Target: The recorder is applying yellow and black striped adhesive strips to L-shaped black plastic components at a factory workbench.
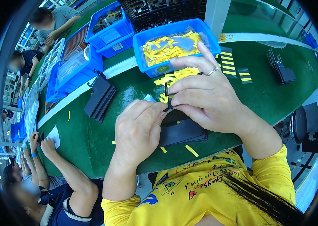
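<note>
My two hands meet over the near part of the green table. Between them is a thin black piece (169, 101), upright, with a narrow tab sticking up. My left hand (138, 126) pinches its lower end between thumb and forefinger. My right hand (209, 94) grips it from the other side with thumb and fingers, while a ringed finger and another are raised. Below my hands lies a flat dark panel (185, 133); my fingers hide whether the black piece joins it. Loose yellow strips (192, 150) lie beside the panel, and more yellow strips (174, 77) are heaped just beyond my hands.
A blue bin (140, 49) full of yellow strips stands behind my hands. Stacked black panels lie at left (100, 98) and right (281, 71). Clear sheets with yellow strips (228, 64) are right of the bin. More blue bins (78, 77) stand far left. Co-workers sit along the left.
</note>
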A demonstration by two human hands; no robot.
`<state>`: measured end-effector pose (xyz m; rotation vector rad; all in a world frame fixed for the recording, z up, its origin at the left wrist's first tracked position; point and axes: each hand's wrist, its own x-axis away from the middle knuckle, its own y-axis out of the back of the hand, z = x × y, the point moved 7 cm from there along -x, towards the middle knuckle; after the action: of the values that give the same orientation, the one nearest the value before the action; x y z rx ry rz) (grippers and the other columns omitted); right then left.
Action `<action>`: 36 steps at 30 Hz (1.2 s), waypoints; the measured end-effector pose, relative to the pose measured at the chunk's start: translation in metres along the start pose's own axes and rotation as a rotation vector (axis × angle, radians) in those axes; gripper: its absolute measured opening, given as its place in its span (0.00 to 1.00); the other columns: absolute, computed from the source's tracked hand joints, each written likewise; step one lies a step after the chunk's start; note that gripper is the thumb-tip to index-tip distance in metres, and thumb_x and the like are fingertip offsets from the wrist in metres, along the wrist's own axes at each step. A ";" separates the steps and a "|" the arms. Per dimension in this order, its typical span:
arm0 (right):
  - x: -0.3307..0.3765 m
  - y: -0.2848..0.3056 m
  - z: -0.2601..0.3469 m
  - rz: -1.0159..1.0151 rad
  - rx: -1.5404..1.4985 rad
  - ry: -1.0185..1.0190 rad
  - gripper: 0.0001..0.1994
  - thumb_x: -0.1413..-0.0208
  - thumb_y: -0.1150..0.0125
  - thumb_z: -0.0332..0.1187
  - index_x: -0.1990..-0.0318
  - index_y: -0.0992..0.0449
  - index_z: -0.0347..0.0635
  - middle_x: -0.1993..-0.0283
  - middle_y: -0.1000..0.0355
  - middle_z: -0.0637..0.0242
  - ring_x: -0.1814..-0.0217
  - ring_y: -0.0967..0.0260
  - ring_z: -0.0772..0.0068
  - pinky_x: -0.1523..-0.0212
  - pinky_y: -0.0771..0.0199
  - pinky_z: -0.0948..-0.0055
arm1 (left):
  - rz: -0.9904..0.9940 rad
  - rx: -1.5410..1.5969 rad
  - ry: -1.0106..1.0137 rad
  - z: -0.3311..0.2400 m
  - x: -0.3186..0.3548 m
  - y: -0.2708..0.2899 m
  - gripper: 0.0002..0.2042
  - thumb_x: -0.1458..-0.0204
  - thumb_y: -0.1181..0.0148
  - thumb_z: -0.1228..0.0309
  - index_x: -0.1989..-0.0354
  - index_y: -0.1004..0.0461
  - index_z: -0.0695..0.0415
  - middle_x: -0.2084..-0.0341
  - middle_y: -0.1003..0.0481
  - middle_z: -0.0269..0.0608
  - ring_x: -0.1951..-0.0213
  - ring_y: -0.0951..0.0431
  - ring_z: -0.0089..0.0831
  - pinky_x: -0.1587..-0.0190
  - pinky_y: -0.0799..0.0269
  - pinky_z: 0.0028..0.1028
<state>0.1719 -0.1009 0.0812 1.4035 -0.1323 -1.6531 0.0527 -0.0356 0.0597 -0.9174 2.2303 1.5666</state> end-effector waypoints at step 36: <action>0.017 -0.018 -0.047 -0.016 -0.413 -0.473 0.05 0.54 0.36 0.28 0.70 0.23 0.36 0.70 0.27 0.63 0.66 0.30 0.65 0.62 0.31 0.71 | -0.096 0.104 0.264 0.027 0.004 0.001 0.05 0.54 0.39 0.78 0.67 0.23 0.61 0.76 0.25 0.44 0.74 0.24 0.37 0.69 0.30 0.27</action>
<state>0.2022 -0.0807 0.0425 0.6956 -0.0432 -1.8722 0.0457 -0.0123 0.0480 -1.2422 2.3755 1.3403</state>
